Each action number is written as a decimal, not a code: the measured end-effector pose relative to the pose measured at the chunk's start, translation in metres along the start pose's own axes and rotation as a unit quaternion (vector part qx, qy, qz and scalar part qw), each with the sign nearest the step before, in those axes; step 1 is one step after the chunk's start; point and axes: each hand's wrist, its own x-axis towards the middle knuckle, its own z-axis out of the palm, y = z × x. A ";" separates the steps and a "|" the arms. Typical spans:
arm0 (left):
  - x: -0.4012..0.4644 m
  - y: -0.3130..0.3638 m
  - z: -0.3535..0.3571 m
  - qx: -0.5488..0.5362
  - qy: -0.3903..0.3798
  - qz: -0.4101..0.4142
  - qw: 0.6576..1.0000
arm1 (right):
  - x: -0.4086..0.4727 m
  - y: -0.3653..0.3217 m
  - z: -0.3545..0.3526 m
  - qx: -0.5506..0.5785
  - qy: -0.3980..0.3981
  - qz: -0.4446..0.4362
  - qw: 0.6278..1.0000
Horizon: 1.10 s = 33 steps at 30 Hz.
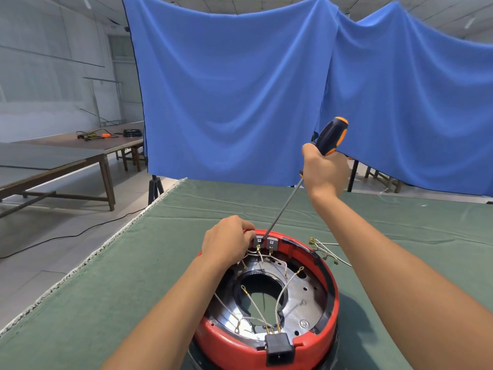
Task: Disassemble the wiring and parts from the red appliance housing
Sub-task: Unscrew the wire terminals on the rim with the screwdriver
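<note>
The round red appliance housing (324,335) lies open side up on the green table cloth, with a metal plate and several white wires (280,297) with brass terminals inside. A black power socket (279,348) sits at its near rim. My left hand (226,240) grips the far rim beside a grey switch block (266,243). My right hand (324,168) holds a black and orange screwdriver (332,136), its shaft slanting down so the tip meets the grey block.
Loose white wires with brass terminals (326,251) lie on the green cloth (160,263) right of the housing. A blue curtain (240,89) hangs behind the table. Wooden tables (66,161) with tools stand at the left, and a black cable (80,233) runs across the floor.
</note>
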 end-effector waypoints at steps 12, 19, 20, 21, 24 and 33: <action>-0.002 0.000 0.000 -0.002 0.007 0.002 1.000 | -0.004 0.013 -0.017 0.050 0.033 0.040 0.997; -0.002 0.001 0.001 0.002 0.008 0.000 1.000 | -0.020 0.022 -0.033 0.127 0.063 0.024 0.990; -0.002 0.000 0.002 0.002 0.010 -0.001 1.000 | -0.019 0.023 -0.033 0.126 0.066 0.031 0.989; -0.002 0.001 0.002 0.001 0.011 -0.001 1.000 | -0.017 0.023 -0.033 0.122 0.068 0.037 0.989; -0.003 0.001 0.001 -0.003 0.013 -0.001 1.000 | -0.013 0.026 -0.032 0.096 0.067 0.052 0.992; -0.002 0.001 0.001 -0.006 0.010 0.004 1.000 | 0.009 0.028 -0.014 0.029 0.048 0.088 0.995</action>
